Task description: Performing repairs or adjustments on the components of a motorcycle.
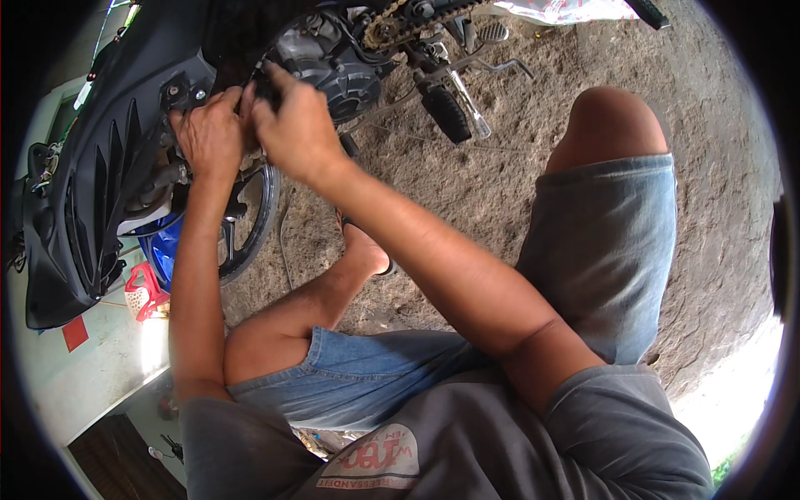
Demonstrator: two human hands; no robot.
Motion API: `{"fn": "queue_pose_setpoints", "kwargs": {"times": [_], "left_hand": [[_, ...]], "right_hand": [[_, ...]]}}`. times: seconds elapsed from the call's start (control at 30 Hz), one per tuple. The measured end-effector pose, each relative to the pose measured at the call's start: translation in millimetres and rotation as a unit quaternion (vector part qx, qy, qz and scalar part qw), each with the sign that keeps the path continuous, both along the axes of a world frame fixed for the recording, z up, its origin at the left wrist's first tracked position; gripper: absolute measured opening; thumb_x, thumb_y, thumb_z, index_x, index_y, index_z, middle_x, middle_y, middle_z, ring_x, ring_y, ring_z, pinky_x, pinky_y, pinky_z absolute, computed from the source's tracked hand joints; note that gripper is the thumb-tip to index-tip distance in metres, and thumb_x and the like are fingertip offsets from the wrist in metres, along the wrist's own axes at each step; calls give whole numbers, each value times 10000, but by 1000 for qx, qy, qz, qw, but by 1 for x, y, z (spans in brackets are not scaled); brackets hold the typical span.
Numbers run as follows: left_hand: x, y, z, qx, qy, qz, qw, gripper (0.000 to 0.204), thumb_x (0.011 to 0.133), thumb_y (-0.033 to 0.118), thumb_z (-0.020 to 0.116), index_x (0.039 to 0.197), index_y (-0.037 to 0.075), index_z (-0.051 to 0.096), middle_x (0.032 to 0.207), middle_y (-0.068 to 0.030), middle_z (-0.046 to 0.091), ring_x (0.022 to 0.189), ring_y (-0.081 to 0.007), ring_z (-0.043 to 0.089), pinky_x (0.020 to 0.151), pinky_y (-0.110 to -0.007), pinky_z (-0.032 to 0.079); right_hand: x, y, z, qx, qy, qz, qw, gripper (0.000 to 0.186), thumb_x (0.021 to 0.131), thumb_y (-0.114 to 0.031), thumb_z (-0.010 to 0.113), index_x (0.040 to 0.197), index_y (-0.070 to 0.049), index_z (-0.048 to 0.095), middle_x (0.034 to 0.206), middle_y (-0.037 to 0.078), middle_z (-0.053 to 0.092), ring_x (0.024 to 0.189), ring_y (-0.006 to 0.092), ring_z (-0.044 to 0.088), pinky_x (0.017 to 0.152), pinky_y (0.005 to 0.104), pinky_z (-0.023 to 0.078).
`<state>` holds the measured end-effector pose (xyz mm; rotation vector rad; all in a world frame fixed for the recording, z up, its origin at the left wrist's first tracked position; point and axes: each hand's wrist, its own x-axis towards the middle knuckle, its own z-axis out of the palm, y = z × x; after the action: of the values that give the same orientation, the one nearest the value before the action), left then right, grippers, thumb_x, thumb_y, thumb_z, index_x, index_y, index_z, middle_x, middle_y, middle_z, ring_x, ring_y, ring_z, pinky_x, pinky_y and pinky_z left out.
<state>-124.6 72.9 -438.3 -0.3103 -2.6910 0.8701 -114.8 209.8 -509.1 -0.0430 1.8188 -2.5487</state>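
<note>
Both hands are up at the black motorcycle (108, 179), between its side fairing and the engine (337, 83). My left hand (210, 137) has its fingers bent over the frame area beside a round bolt. Its fingertips reach into a dark gap, so what they grip is hidden. Close on its right is my right hand (296, 125), slightly blurred, with the fingers curled in and the index finger extended toward a thin dark cable or hose (258, 65). Whatever lies inside its grasp cannot be made out.
A chain on a sprocket (387, 32), a rubber footpeg (446, 112) and a metal lever (468, 104) stick out right of the engine. Below the hands stands a wheel (265, 221). A red plastic basket (143, 292) and a blue bag (162, 250) lie left. Rough ground (467, 192) spreads underneath.
</note>
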Motion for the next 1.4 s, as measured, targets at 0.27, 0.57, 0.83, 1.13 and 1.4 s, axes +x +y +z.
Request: {"fn": "queue_pose_setpoints", "kwargs": {"times": [0.27, 0.57, 0.83, 1.13, 1.4], "left_hand": [[0, 1, -1, 49, 7, -20, 999, 301, 990, 396, 570, 886, 158, 721, 831, -66, 736, 751, -305, 705, 866, -470, 412], [-3, 16, 0, 40, -14, 50, 998, 351, 974, 404, 594, 783, 124, 687, 812, -97, 729, 750, -316, 700, 869, -465, 418], [8, -2, 3, 96, -17, -16, 995, 154, 902, 225, 672, 996, 150, 768, 875, -67, 753, 772, -290, 691, 834, -391, 397], [2, 0, 1, 72, -18, -44, 996, 103, 874, 177, 641, 927, 134, 719, 892, -82, 752, 796, -299, 714, 862, -443, 406], [5, 1, -3, 57, 2, -45, 997, 100, 862, 202, 649, 925, 147, 704, 852, -44, 741, 777, -281, 704, 849, -424, 408]], "right_hand": [[-1, 6, 10, -26, -40, 34, 998, 475, 952, -203, 578, 1348, 60, 579, 983, 328, 688, 984, 458, 679, 867, 454, 549], [34, -37, 4, -3, -30, -105, 994, 332, 947, -116, 586, 1203, 89, 637, 1083, 316, 673, 1023, 431, 670, 832, 441, 551], [26, -43, 2, -176, -47, -54, 982, 373, 945, -108, 609, 1230, 132, 609, 1114, 317, 679, 1064, 420, 686, 945, 426, 526], [0, -24, -5, -62, 69, -10, 996, 321, 916, -104, 609, 1137, 122, 663, 1058, 339, 665, 1043, 437, 672, 908, 424, 552], [-6, -11, -1, -59, 41, 87, 994, 229, 904, -95, 608, 1012, 86, 697, 902, 316, 679, 959, 444, 691, 839, 432, 549]]}}
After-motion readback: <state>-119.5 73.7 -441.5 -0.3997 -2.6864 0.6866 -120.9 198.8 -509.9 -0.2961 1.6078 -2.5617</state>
